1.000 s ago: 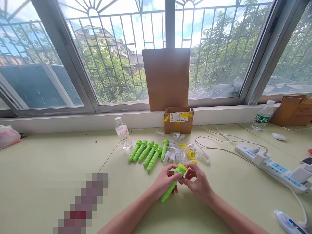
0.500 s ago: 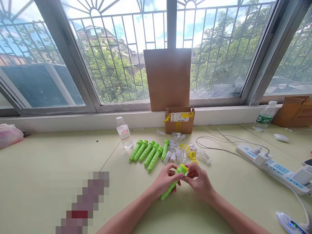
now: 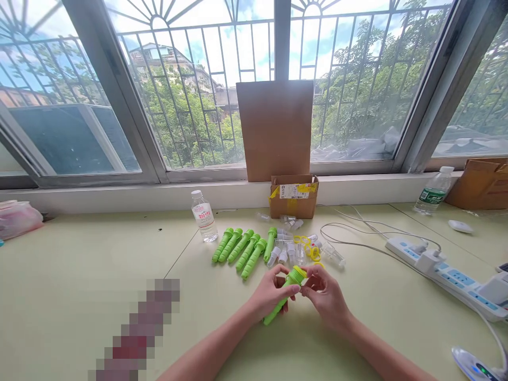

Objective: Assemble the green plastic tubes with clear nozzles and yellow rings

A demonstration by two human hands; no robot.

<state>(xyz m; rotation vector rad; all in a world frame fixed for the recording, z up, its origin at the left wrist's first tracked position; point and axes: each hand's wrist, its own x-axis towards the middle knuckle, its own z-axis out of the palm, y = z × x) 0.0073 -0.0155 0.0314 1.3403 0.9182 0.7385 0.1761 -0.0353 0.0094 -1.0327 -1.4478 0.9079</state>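
Green tube (image 3: pixel 274 311): at the near middle of the worktop (image 3: pixel 214 309), slanting between the two hands, wide head up and away, narrow end down toward the person; whether that end touches the surface I cannot tell
Left grip: the left hand (image 3: pixel 270 292) is wrapped around the tube just below its head, thumb along the near side; this looks a sound hold, best kept firm so the tube does not twist
Right grip: the right hand (image 3: pixel 325 295) has its index finger at the edge of the yellow ring (image 3: pixel 300 271) and its thumb beside the collar; how tightly they pinch I cannot tell
Ring work: the step seems to be settling the ring on the head; pressing evenly around the rim should serve better than forcing one side, where it could tilt or spring off
Tube look: bright green, apparently plastic, with a slim body and a broader collar
Ring look: plain yellow, sitting at the upper end; whether it lies fully level is too small to judge
Spare tubes (image 3: pixel 239 247): six similar ones lie beyond the hands, five side by side, one beside the clear pieces (image 3: pixel 300 255)
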